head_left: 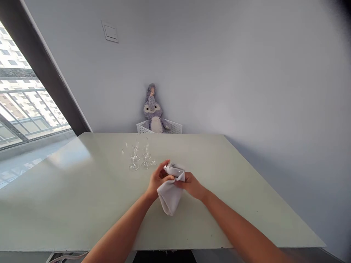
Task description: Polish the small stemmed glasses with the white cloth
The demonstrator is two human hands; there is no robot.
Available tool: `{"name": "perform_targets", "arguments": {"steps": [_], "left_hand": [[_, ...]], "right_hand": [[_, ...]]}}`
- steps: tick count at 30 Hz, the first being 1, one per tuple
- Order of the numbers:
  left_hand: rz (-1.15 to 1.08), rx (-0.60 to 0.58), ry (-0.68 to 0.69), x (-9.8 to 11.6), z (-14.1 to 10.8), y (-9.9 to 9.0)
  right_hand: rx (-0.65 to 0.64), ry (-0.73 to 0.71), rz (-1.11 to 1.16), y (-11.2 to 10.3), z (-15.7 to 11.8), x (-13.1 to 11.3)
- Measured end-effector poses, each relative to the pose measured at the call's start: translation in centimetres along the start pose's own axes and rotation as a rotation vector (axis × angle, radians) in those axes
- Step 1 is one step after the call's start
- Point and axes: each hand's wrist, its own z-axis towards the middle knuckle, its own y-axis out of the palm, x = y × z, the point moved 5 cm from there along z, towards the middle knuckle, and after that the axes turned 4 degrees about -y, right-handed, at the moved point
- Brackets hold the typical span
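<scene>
Above the near middle of the table, my left hand (159, 178) is closed around a small clear glass (165, 167), of which only a shiny bit shows at the fingertips. A light grey cloth (170, 197) covers the rest of it and hangs down in a fold below my hands. My right hand (191, 184) grips the cloth from the right, its fingers partly hidden in the fabric. Several clear stemmed glasses (134, 166) stand upright in a group on the table, beyond my left hand and to its left.
The pale, glossy table (233, 208) spreads out around my hands. Behind its far edge, a purple plush toy (156, 124) sits in a white perforated basket (177, 128) against the wall. A window (24, 98) is on the left, and a cable (68, 256) runs below the near edge.
</scene>
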Motion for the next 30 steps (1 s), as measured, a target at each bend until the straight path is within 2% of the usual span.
{"name": "perform_targets", "arguments": {"steps": [2, 4, 8, 10, 12, 15, 17, 19, 24, 26, 30], "left_hand": [[0.171, -0.020, -0.039, -0.4, 0.2, -0.3], [0.274, -0.064, -0.067, -0.2, 0.2, -0.2], [0.068, -0.208, -0.066, 1.3, -0.5, 1.1], [-0.036, -0.237, -0.028, 2.0, -0.7, 1.5], [-0.032, -0.202, -0.044, 1.9, -0.5, 1.1], [0.103, -0.107, -0.184, 0.4, 0.1, 0.1], [0.170, -0.072, -0.218, -0.2, 0.3, -0.2], [0.166, -0.090, -0.172, 0.1, 0.2, 0.0], [0.073, -0.215, -0.042, 1.8, -0.4, 1.1], [0.154, -0.156, -0.023, 1.6, -0.1, 0.6], [0.394, -0.039, -0.085, 0.4, 0.5, -0.6]], "right_hand": [[0.080, -0.082, -0.226, -0.2, -0.3, 0.3], [0.131, -0.097, -0.244, -0.5, -0.4, 0.7], [0.109, 0.038, 0.253, -0.8, -0.6, 1.0], [0.066, 0.083, 0.395, -0.7, -0.8, 0.7], [0.027, 0.079, 0.308, -0.5, -1.0, 0.6], [0.035, -0.019, -0.075, -0.4, -1.3, 0.3], [0.071, -0.067, -0.249, -0.4, -1.3, 0.2], [0.098, -0.039, -0.195, -0.5, -1.2, 0.1], [0.108, 0.098, 0.374, -0.2, -1.2, 0.1], [0.081, 0.110, 0.353, 0.4, -1.3, 0.4], [0.135, 0.050, 0.044, 0.9, -1.5, 1.0]]}}
